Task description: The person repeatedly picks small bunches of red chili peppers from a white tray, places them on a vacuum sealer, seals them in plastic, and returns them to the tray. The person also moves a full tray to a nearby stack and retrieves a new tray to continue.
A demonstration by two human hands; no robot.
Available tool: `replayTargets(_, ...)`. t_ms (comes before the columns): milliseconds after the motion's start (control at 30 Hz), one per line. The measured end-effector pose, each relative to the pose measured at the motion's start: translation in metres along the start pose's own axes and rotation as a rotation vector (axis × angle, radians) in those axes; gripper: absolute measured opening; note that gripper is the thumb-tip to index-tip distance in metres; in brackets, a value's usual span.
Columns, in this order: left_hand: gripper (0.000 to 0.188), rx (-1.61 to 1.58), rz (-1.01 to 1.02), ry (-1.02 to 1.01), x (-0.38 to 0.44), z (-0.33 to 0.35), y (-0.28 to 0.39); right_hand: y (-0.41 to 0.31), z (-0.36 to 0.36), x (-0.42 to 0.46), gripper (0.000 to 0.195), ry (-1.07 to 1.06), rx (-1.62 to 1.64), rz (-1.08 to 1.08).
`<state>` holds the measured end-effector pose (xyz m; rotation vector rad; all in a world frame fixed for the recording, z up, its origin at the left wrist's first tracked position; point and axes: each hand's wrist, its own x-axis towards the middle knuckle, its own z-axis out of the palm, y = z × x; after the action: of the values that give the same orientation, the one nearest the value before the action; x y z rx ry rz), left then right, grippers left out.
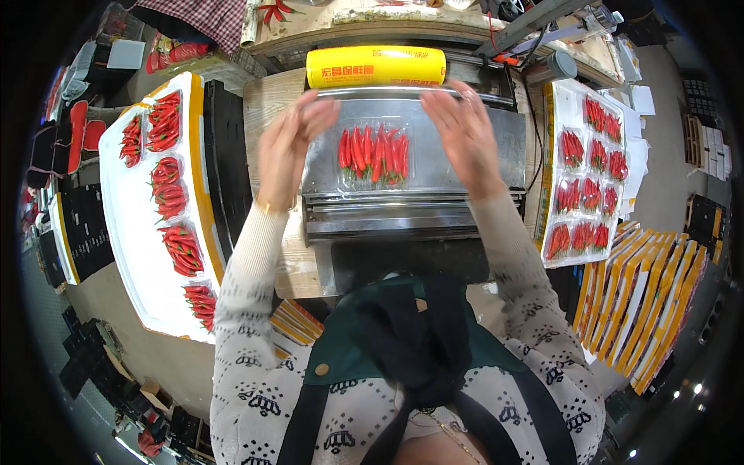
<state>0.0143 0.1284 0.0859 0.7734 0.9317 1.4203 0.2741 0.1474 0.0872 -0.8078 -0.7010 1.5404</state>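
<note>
A clear plastic tray of red chili peppers [375, 154] lies on the metal plate [500, 133] of a film wrapping machine, between my hands. Behind the plate rests a yellow roll of cling wrap [375, 65]. My left hand [297, 139] is raised at the plate's left side, fingers spread and blurred by motion. On the right, my right hand [462, 136] is held up in the same way, palm toward the tray. I see no object in either hand. Whether any film touches the fingertips, I cannot tell.
A white foam box lid [131, 232] with several pepper trays stands at left beside a black crate [225, 157]. At right, another foam box [581, 200] carries wrapped pepper packs. Stacked yellow-edged boxes [645, 296] stand below it. A metal post and cables are at the upper right.
</note>
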Motion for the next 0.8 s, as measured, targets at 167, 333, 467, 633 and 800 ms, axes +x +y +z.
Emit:
replayTargets(167,0.031,1.103,0.157,-0.260,0.041,-0.005,-0.058,0.071,-0.015,0.038,0.022,-0.315,-1.235,-0.283)
replayTargets(333,0.042,0.798,-0.096,-0.424,0.014,-0.021,-0.046,0.050,-0.031,0.015,0.042,-0.422,-0.753,0.052)
replayTargets(467,0.053,0.567,-0.585,-0.547,0.006,-0.026,-0.022,0.012,-0.033,0.001,0.052,-0.533,-0.827,0.641)
replayTargets(633,0.059,0.432,-0.679,-0.510,-0.004,-0.026,-0.016,0.010,-0.033,-0.021,0.051,-0.479,-0.625,0.721)
replayTargets(800,0.062,0.288,-0.967,-0.462,-0.049,-0.035,-0.030,0.017,-0.047,-0.062,0.049,-0.462,-0.376,0.945)
